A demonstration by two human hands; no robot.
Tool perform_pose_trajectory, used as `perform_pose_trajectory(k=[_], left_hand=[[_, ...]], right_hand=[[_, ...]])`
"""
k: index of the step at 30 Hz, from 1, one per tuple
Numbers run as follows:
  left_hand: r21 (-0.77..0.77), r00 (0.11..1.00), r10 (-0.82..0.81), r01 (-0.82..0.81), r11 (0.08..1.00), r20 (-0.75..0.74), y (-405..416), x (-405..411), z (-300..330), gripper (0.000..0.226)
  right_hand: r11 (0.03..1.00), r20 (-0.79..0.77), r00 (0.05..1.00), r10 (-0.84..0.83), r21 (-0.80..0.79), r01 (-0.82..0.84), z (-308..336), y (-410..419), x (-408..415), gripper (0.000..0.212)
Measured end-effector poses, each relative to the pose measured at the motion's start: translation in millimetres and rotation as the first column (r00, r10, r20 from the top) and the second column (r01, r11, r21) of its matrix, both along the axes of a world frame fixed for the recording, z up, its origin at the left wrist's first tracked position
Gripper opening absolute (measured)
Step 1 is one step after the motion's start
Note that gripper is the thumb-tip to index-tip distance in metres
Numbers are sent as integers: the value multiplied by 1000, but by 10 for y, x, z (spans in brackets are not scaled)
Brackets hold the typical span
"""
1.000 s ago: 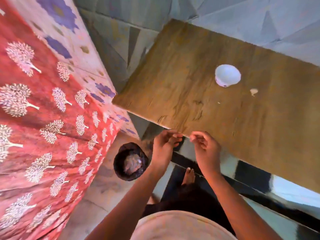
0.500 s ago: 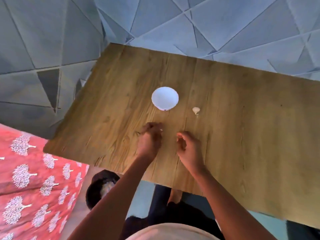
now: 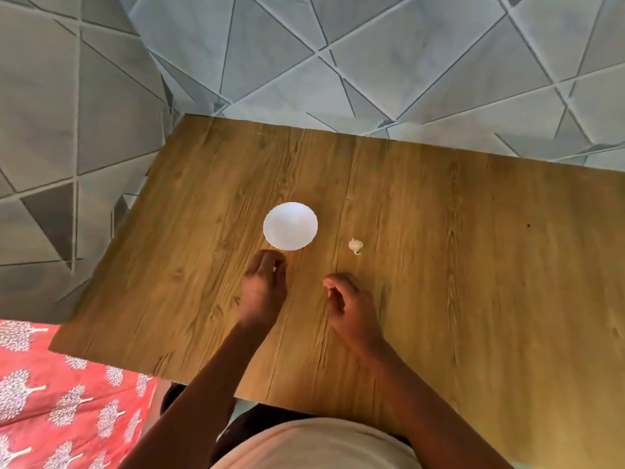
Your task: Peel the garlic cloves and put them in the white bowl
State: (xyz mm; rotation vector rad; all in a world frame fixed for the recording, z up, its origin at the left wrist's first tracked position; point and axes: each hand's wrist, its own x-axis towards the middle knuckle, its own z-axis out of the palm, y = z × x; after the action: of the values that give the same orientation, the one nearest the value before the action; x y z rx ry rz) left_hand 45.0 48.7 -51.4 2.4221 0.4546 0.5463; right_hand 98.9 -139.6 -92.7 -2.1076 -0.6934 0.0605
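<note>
My left hand (image 3: 263, 286) pinches something small, likely a peeled clove, just below the white bowl (image 3: 290, 225) mid-frame; I'd release right over it. Right hand (image 3: 348, 304) curled, holding nothing visible.

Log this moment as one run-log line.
left hand: fingers curled just short of white bowl, contents unclear | right hand: loosely curled, empty | garlic clove: unpeeled, on wooden table

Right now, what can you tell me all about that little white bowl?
The white bowl is small and round, plain and smooth, maybe plastic or ceramic. It stands upright on the wooden table, and its inside looks empty. The left hand is just in front of it, not touching. The garlic piece lies apart, to its right.
</note>
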Motion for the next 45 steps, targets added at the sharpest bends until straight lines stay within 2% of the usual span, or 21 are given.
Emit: perform_pose_trajectory(k=[3,7,10,14,16,18,21,23,26,29,34,40,45], left_hand=[[34,1000,0,-1,999,6,142,384,152,13],[167,991,-54,74,983,-123,258,633,200,26],[233,987,-92,120,965,-129,306,653,171,32],[195,993,-119,112,974,23,128,529,208,25],[185,967,-243,226,956,76,-83,462,200,23],[133,936,-347,337,932,56,-315,475,149,27],[1,937,-348,348,938,-23,-584,640,52,34],[-116,948,-310,300,947,-71,-699,743,-5,35],[-231,970,-222,195,953,-98,-755,834,-71,38],[-269,974,-214,187,945,-74,-744,850,-76,34],[-316,982,-189,171,933,-26,-656,768,-131,28],[-365,977,-212,187,912,-28,-631,681,-206,36],[-347,971,-240,222,911,-8,-597,687,-212,32]], right_hand=[[1000,-15,1000,-9,-23,9,26,12,4,28],[1000,-16,1000,-1,-20,1,62,15,0,28],[999,-21,999,-46,-8,46,68,14,14,28],[960,-31,960,-277,23,278,155,8,136,25],[927,-19,928,-373,37,373,207,14,296,25],[911,-55,910,-411,21,412,234,28,490,29],[934,-127,925,-358,-41,356,221,57,712,30],[950,-203,929,-311,-31,311,234,71,803,24],[954,-206,931,-300,-47,297,241,58,851,26],[941,-255,910,-327,7,339,246,-16,844,26],[931,-395,881,-260,141,337,255,-186,779,29],[932,-409,871,-272,113,344,280,-196,711,20],[937,-386,875,-293,65,342,309,-187,718,17]])
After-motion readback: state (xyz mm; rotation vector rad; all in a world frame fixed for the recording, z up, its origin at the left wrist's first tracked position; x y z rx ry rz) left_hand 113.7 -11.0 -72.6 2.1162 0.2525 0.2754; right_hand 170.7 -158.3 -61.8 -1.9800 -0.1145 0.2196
